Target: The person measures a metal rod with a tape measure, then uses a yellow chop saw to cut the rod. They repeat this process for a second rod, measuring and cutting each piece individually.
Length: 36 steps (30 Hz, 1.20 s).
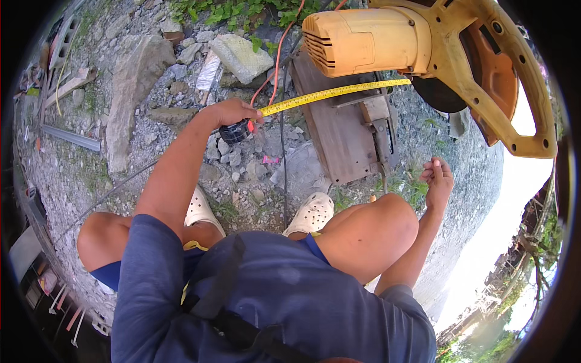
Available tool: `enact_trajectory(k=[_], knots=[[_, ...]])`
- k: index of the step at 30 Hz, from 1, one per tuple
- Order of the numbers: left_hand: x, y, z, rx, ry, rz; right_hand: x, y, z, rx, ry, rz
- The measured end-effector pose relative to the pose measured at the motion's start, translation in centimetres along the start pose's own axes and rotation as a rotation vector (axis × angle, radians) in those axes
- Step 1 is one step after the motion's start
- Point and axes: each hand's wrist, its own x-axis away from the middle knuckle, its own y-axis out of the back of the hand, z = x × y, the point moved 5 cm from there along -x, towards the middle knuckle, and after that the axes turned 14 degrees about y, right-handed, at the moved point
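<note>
My left hand point(229, 113) is closed around a black tape measure point(236, 131). From it the yellow tape blade point(333, 94) runs out to the right, slightly bowed, over the brown metal base point(339, 142) of a cut-off saw. The blade's far end reaches the dark cutting disc point(439, 95) under the saw's yellow body point(369, 41). My right hand point(440, 181) hangs beside my right knee, off the saw. Its fingers are curled together, and whatever may be pinched at their tips is too small to make out.
Rubble and a pale stone block point(242, 57) lie beyond my left hand. An orange cord point(278, 63) and a dark cable point(282, 151) cross the ground by the saw base. A metal channel point(71, 138) lies far left. My white clogs point(311, 213) stand near the base.
</note>
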Motion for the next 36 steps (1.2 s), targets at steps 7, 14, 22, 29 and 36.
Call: enact_trajectory(k=[7, 14, 22, 29, 36], knots=[[-1.4, 0.2, 1.4, -0.042, -0.012, 0.0, 0.6, 1.4, 12.2, 0.018, 0.34, -0.153], [0.6, 2.0, 7.9, 0.059, 0.04, -0.126, 5.6, -14.6, 22.7, 0.17, 0.35, 1.012], [3.4, 1.1, 11.6, 0.051, -0.025, -0.301, 3.1, -39.5, 14.5, 0.647, 0.754, 1.305], [2.5, 1.9, 13.3, 0.161, 0.091, -0.231, 4.6, -49.8, 4.3, 0.592, 0.641, 1.431], [2.2, 2.3, 12.9, 0.101, 0.093, -0.242, 4.3, -52.9, -2.8, 0.542, 0.722, 1.559]])
